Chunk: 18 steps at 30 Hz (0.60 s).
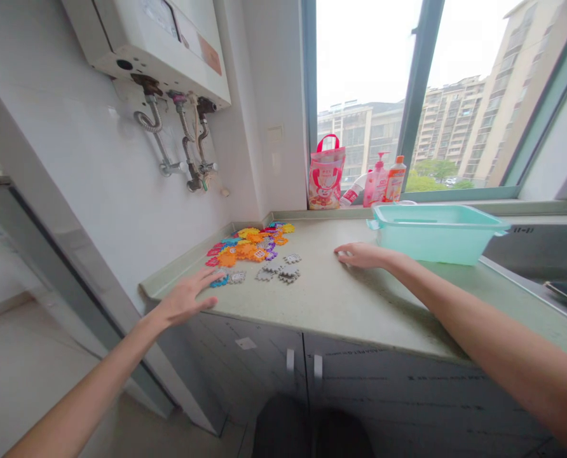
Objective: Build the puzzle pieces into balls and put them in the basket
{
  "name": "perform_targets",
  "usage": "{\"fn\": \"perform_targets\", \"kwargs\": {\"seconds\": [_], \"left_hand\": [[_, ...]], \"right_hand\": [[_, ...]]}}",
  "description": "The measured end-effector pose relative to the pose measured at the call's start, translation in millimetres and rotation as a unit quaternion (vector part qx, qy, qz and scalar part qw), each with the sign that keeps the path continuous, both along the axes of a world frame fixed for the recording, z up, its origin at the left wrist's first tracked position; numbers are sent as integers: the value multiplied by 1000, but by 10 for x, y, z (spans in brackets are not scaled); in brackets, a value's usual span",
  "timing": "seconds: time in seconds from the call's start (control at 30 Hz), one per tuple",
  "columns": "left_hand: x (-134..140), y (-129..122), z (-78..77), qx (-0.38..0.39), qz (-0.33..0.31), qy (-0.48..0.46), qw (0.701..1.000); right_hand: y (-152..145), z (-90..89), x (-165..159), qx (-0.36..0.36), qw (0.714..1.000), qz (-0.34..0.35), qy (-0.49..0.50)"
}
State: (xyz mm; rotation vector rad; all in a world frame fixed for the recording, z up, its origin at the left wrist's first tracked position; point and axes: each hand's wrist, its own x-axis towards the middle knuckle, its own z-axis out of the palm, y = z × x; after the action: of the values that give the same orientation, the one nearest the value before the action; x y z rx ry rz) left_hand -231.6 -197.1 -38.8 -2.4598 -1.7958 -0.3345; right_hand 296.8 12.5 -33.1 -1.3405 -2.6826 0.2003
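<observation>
- Left hand (pixel 185 300) spread wide beside multicoloured, toothed plastic pieces (pixel 250 250); right hand (pixel 363 256) curled, its hold I can't tell.
- Pale-green countertop (pixel 321 299) beneath: open room between hands, front edge near left.
- Mint-green rectangular plastic tub (pixel 431 245), interior mostly hidden.

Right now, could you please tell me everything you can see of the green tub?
The pale mint-green tub is rectangular with rounded corners, looks like slightly translucent plastic, and has a protruding handle at each end. It stands upright and open-topped on the counter, beside the sink. Its floor is hidden. Whether the right arm touches it is unclear.
</observation>
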Motion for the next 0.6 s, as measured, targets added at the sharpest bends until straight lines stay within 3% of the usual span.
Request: {"fn": "perform_targets", "kwargs": {"seconds": [0.2, 0.4, 0.5, 0.6], "left_hand": [[442, 19, 29, -21, -29, 32, 999], [881, 209, 199, -46, -118, 67, 990], [1101, 324, 206, -37, -171, 31, 984], [1273, 428, 164, 29, -181, -59, 981]], "right_hand": [[-41, -38, -103, 87, 995, 42, 40], [-489, 16, -566, 152, 972, 150, 94], [-731, 2, -818, 168, 956, 217, 105], [-860, -62, -984, 159, 946, 257, 119]]}}
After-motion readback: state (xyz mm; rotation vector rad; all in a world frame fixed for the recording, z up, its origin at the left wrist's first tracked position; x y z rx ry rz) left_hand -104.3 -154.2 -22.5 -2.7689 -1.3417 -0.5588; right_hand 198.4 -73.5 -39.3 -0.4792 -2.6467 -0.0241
